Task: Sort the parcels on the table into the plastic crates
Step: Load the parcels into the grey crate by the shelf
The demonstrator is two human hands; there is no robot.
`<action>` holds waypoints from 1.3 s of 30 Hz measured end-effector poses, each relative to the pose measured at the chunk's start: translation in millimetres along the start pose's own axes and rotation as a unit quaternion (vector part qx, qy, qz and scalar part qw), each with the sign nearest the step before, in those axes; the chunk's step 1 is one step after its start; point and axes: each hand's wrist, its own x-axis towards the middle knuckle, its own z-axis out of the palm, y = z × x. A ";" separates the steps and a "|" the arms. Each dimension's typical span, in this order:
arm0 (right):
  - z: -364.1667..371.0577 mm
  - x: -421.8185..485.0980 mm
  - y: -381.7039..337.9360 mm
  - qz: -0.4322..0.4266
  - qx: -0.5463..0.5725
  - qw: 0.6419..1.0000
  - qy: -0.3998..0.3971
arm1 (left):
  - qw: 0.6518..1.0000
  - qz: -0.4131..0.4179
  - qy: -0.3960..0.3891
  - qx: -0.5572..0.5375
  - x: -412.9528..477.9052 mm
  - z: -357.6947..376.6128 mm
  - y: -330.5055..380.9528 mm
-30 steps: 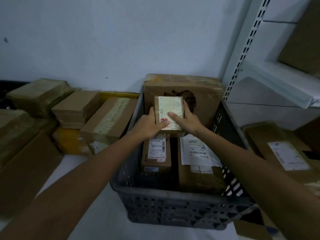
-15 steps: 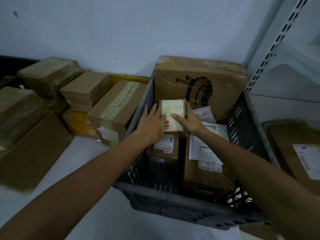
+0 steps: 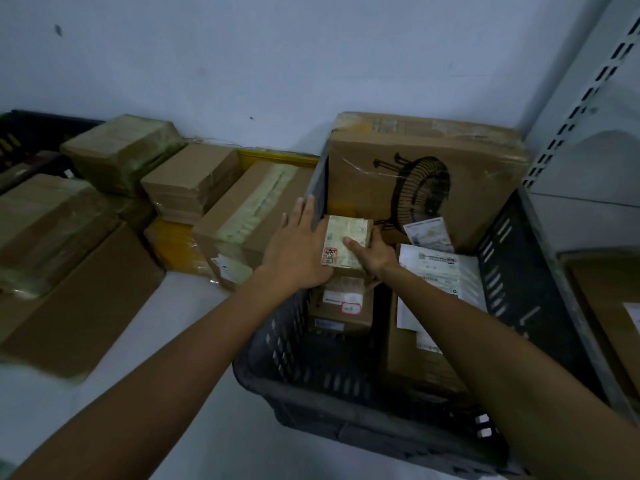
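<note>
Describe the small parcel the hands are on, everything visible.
The small parcel is a flat rectangular box, seemingly cardboard under glossy tape, its top covered by a pale label with a red mark at the near left corner. It lies roughly level inside the dark crate, atop a labelled box, before the fan-print carton. The right hand grips its right side, thumb on top; the left hand lies flat against its left edge.
</note>
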 end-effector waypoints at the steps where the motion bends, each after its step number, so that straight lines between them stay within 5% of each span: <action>1: 0.2 0.3 -0.2 0.004 -0.002 1.000 0.004 | 1.000 0.002 -0.003 -0.006 -0.2 -0.8 0.2; 11: 0.9 0.4 -6.0 0.060 -0.067 0.996 0.013 | 0.990 -0.018 0.027 -0.136 6.2 4.2 -4.8; 16: -12.5 -13.2 -32.2 -0.079 -0.137 0.978 0.135 | 0.926 -0.021 0.079 -0.368 7.9 -0.2 -21.8; 23: 8.5 -30.8 -120.4 -0.261 -0.116 0.939 0.190 | 0.929 -0.007 0.124 -0.348 -6.2 18.2 -99.5; 27: 47.0 -34.2 -161.1 -0.295 -0.147 0.931 0.160 | 0.944 -0.040 0.121 -0.305 -3.3 29.3 -145.0; 31: 85.0 -16.3 -177.8 -0.213 -0.247 0.941 0.089 | 0.944 -0.082 0.053 -0.314 2.8 43.8 -182.8; 34: 101.2 2.3 -175.2 -0.082 -0.242 0.967 0.006 | 0.921 -0.094 0.041 -0.375 4.7 52.5 -199.3; 39: 121.7 -3.2 -161.1 0.009 -0.252 0.962 -0.102 | 0.919 -0.057 0.012 -0.389 3.8 60.9 -210.1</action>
